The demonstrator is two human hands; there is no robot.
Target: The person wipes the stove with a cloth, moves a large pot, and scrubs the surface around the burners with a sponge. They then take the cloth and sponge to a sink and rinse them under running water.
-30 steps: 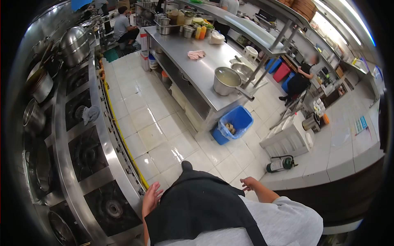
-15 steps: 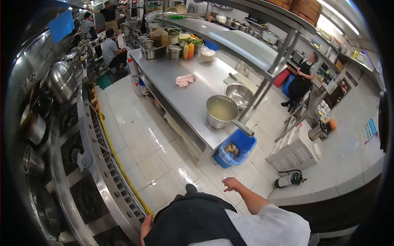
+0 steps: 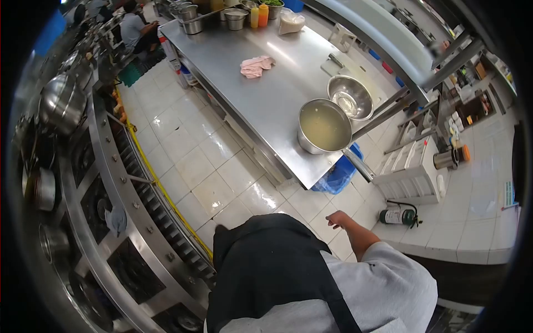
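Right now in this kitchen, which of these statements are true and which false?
1. The pot on the steel table holds a pale liquid. True.
2. The right hand grips the pot's handle. False: it hangs empty above the floor, apart from the pot.
3. A pink cloth lies on the table. True.
4. The metal bowl stands on the floor. False: it sits on the table, beside the pot.
5. A blue bin stands at the table's end. True.

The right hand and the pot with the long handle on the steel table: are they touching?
Apart. In the head view the right hand hangs open over the floor tiles, while the pot stands on the steel table, with bare tiles between hand and pot handle.
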